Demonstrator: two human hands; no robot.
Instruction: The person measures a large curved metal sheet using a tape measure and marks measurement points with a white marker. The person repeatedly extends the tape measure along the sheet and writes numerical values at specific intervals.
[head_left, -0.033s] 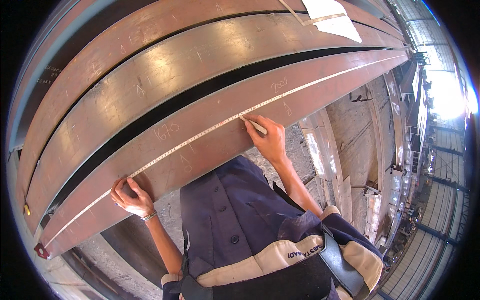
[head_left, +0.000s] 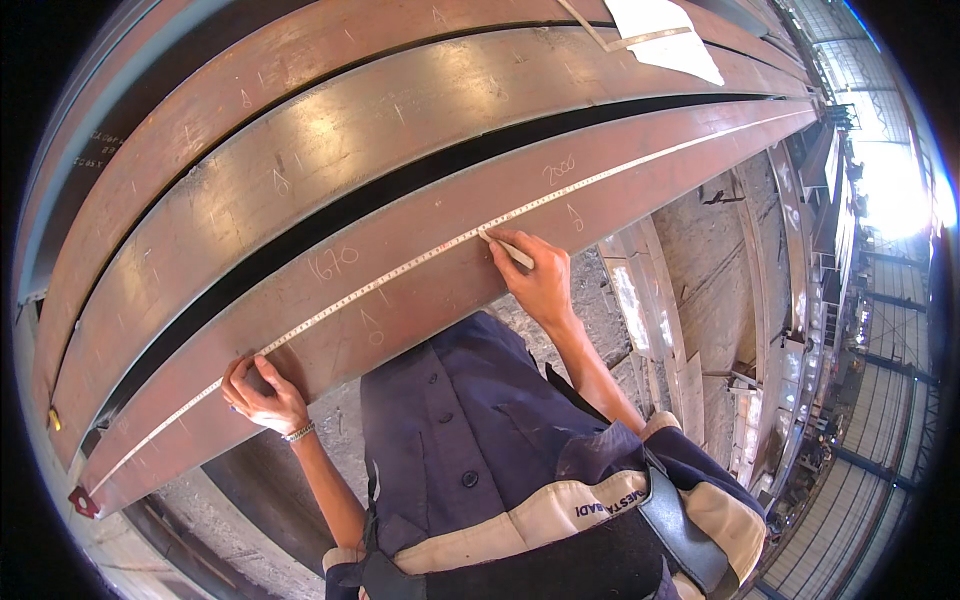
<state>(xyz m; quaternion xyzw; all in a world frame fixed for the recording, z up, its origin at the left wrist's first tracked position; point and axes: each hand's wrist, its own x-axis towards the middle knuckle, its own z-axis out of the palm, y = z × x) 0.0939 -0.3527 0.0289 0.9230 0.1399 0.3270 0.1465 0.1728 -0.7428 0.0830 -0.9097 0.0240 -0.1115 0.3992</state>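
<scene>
Head view: our tape (head_left: 375, 283) laid;
left hand (head_left: 268, 398) pressing it; right hand (head_left: 538, 278) pinching chalk (head_left: 522, 258); beam (head_left: 440, 285) seemingly part-marked, remainder unclear

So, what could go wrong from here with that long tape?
The tape might shift along the reddish metal beam if the left hand, touching it, moves or lifts; a mark could then land off. The white marking stick in the right hand might also slip or nudge the tape, since its tip sits at the tape's edge.
</scene>
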